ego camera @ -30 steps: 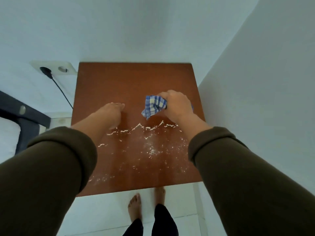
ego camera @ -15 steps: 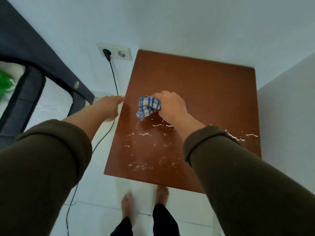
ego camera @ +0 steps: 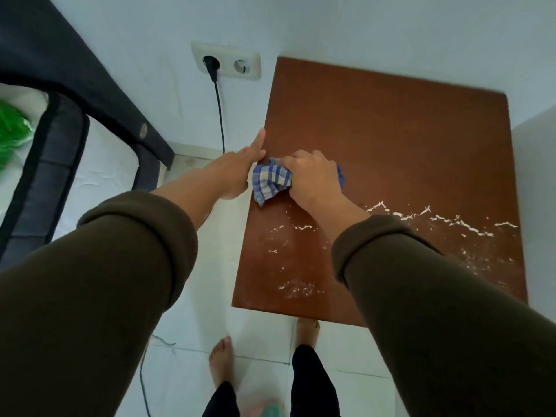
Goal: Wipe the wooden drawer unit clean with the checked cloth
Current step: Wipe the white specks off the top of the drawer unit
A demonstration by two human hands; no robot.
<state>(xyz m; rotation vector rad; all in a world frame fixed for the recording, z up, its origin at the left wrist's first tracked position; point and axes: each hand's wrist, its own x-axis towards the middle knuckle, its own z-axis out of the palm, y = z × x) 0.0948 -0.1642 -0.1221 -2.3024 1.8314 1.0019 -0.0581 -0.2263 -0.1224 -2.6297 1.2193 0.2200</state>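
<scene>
Wooden drawer unit point(ego camera: 400, 152) seen from above only: flat reddish-brown top, smooth, its far half clean, its near half strewn with white powder point(ego camera: 445, 219) in a ragged line running toward 3 o'clock and thinner specks toward 6 o'clock. Drawer fronts not visible from this angle. Checked cloth point(ego camera: 269, 180) was blue, white and cream, bunched into a wad, lying on the top near the unit's 9 o'clock edge. Around it: white wall behind and at 3 o'clock; a double wall socket point(ego camera: 227, 61) at 11 o'clock with one black plug in and its cable point(ego camera: 221, 115) dropping to the white tiled floor point(ego camera: 261, 341); a dark bed frame point(ego camera: 90, 85) and pale mattress at 9 to 10 o'clock with something green point(ego camera: 12, 127) on it. Bare feet stood at 6 o'clock just under the unit's near edge. Olive sleeves filled the foreground and hid part of the near top. Right hand point(ego camera: 313, 179) was closed over the cloth, fingers curled, pressing it onto the wood. Left hand point(ego camera: 237, 170) lay flat and open along the unit's 9 o'clock edge, fingers straight, touching the cloth's free corner, grasping nothing.
</scene>
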